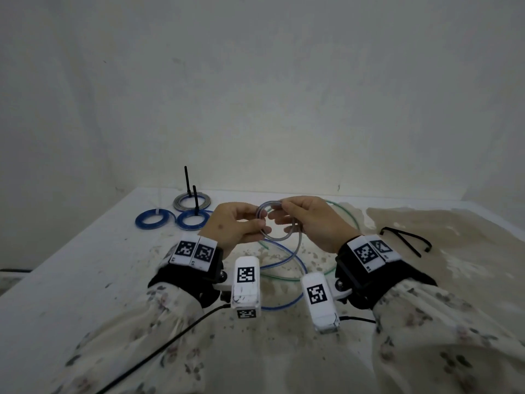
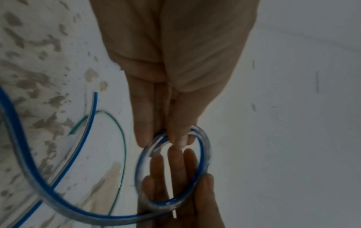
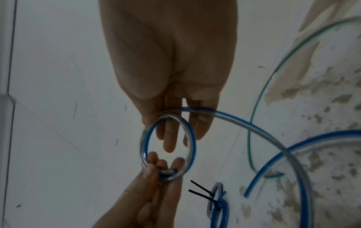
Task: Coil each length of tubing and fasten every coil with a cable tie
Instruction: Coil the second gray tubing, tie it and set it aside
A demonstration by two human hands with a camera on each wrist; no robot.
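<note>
I hold a small coil of clear tubing with a blue stripe (image 1: 279, 237) in the air between both hands. My left hand (image 1: 262, 221) pinches its near-left side, and the left wrist view shows those fingers (image 2: 166, 138) closed on the coil (image 2: 203, 154). My right hand (image 1: 284, 213) pinches the far top of the coil (image 3: 145, 143), with fingers reaching through it (image 3: 171, 131). The uncoiled tail (image 1: 284, 268) trails down in loops on the table. A loose green-striped tube (image 1: 350, 220) lies behind the hands. Black cable ties (image 1: 406, 240) lie to the right.
Three tied coils sit at the back left: two blue (image 1: 154, 218) (image 1: 193, 220) and one grey (image 1: 191, 201), two with black tie tails sticking up. The white table (image 1: 85, 265) is stained brown on its right half. A wall stands behind it.
</note>
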